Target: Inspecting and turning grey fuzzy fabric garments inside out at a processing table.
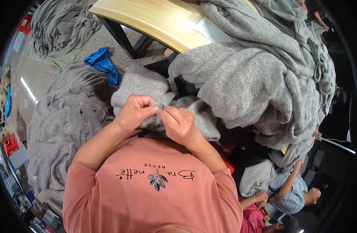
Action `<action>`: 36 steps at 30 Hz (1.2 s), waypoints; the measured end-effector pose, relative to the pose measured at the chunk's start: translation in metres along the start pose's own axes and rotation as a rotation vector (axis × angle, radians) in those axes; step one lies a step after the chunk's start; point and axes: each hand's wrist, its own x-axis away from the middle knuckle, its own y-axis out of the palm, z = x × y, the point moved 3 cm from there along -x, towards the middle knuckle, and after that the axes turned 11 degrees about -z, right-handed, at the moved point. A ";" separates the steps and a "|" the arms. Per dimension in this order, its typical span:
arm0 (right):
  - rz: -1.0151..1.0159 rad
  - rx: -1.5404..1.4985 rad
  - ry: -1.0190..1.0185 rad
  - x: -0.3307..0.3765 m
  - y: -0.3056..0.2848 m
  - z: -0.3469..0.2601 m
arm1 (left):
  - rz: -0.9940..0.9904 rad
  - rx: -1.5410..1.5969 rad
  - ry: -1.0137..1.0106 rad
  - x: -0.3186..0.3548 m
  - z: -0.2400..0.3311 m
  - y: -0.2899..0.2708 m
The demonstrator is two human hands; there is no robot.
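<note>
My left hand [135, 113] and my right hand [179, 125] meet in front of my chest, the fingertips of each closed in a pinch. Between them is a small bit of grey, fuzzy knit edge or yarn; its details are too fine to make out. A grey knitted garment [141, 83] lies over my lap, just beyond and beneath both hands. My right hand partly covers its lower folds.
A large heap of grey knits [260, 81] hangs over the wooden table [147, 15] at the right. More knits [66, 128] are piled at my left, beside a blue cloth [104, 64]. Another pile [62, 27] lies far left. Co-workers [291, 192] sit at lower right.
</note>
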 end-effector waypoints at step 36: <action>-0.063 -0.030 0.327 0.005 0.033 0.014 | 0.363 -0.564 0.248 -0.007 -0.013 0.000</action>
